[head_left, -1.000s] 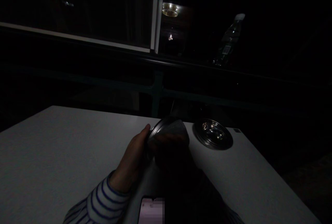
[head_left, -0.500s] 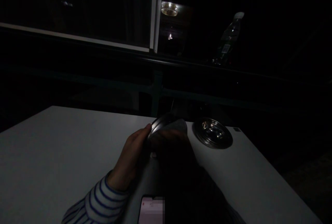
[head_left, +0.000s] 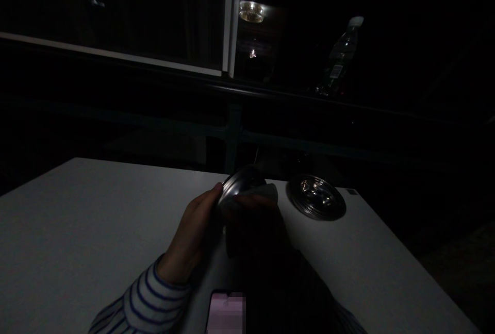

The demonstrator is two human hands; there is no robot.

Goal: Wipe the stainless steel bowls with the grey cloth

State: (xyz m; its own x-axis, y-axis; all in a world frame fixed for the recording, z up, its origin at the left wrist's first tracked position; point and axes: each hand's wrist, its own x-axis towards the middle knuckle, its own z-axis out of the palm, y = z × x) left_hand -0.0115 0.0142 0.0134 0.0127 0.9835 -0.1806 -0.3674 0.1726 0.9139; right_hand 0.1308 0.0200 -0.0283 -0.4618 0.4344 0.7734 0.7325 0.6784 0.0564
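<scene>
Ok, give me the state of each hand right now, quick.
Left hand: closed on the rim of the tilted metal bowl.
Right hand: in deep shadow against the bowl; its grip cannot be told.

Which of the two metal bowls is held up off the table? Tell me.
The tilted bowl in the left hand; the other bowl lies flat on the table to its right.

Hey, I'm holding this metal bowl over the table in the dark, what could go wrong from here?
1. The left hand grips the tilted metal bowl at its rim; it could slip onto the table or the phone nearby.
2. The second bowl sits near the table's far edge; a nudge might push it off.
The scene is very dark, which makes either more likely.
</scene>
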